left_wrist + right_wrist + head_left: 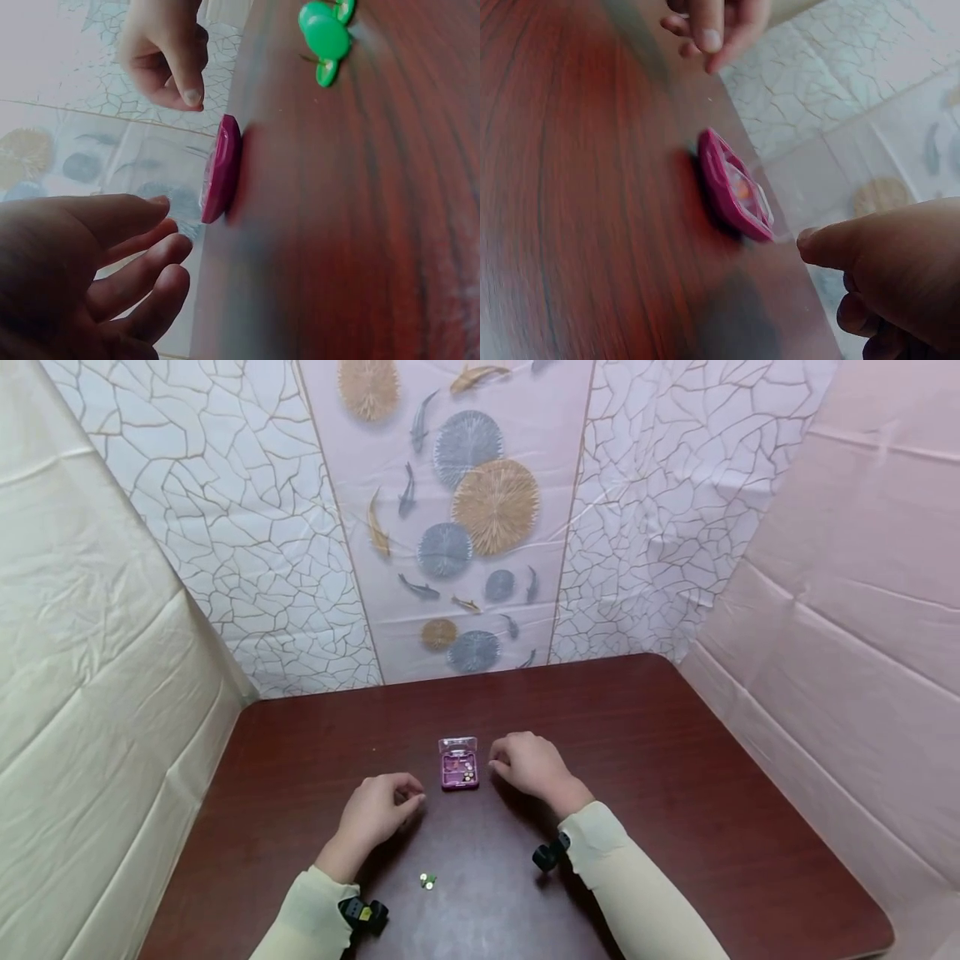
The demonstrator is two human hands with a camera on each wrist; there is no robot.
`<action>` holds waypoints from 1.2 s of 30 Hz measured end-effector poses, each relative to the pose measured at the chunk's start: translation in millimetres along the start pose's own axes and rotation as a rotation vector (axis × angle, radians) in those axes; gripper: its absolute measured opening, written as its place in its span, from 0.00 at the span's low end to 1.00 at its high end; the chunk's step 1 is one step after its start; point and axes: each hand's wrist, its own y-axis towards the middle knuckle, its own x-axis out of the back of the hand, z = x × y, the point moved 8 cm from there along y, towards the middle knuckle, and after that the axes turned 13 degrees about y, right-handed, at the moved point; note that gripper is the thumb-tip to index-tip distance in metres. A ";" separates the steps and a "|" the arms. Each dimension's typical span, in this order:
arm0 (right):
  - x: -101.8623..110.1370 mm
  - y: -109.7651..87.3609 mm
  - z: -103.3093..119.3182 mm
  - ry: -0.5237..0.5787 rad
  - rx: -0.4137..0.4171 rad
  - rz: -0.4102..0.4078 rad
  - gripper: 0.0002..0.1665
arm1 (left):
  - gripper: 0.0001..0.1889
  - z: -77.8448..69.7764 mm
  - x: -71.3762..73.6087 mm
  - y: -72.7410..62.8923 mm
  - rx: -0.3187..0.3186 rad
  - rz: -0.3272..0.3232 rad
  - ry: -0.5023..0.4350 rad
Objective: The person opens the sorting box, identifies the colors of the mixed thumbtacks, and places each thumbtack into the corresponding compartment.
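A small magenta case [460,771] lies on the table between the two hands, its clear hinged lid [458,744] raised. Small pale and yellowish pieces [468,776] sit inside, too tiny to identify. My left hand [377,810] is left of the case, fingers loosely bent and apart from the thumb, with nothing between them. On the other side, my right hand [531,764] hovers close to the case with curled fingers; no object shows in it. Several green thumbtacks [328,39] with round flat heads lie together nearer the front; one thin pin is visible.
The dark red-brown table [675,827] has rounded corners. Pale cloth [97,677] hangs at the left side and a pinkish cloth [847,635] at the right. Behind the table hangs a patterned sheet [450,527] with fish and discs. Each wrist wears a small black camera [551,852].
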 end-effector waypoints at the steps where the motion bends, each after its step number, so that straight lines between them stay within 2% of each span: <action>1: 2.6 -2.1 -4.1 0.016 -0.014 -0.005 0.03 | 0.03 -2.8 -0.5 -1.1 -0.022 0.020 -0.006; 3: 7.6 -6.2 -10.9 0.057 -0.040 -0.017 0.04 | 0.04 -10.6 -3.1 -3.4 -0.089 0.080 -0.020; 6: 14.0 -11.9 -16.5 0.116 -0.065 -0.029 0.04 | 0.07 -26.4 -9.1 -8.8 -0.225 0.206 -0.041; 9: 17.7 -16.4 -18.8 0.139 -0.076 -0.037 0.04 | 0.09 -38.8 -16.1 -15.1 -0.329 0.325 -0.022; 12: 19.1 -20.0 -20.3 0.140 -0.092 -0.035 0.03 | 0.12 -45.5 -19.9 -21.4 -0.371 0.403 0.030; 15: 20.1 -22.7 -17.1 0.153 -0.089 -0.033 0.04 | 0.15 -49.2 -21.9 -27.7 -0.381 0.455 0.092; 20: 25.6 -26.2 -4.1 0.174 -0.032 -0.046 0.05 | 0.19 -54.0 -25.3 -34.8 -0.388 0.478 0.149; 27: 31.5 -29.5 9.3 0.207 -0.008 -0.049 0.04 | 0.16 -60.0 -25.5 -35.8 -0.425 0.476 0.126; 36: 31.2 -31.8 14.8 0.231 -0.009 -0.054 0.03 | 0.15 -58.3 -25.1 -33.9 -0.411 0.467 0.121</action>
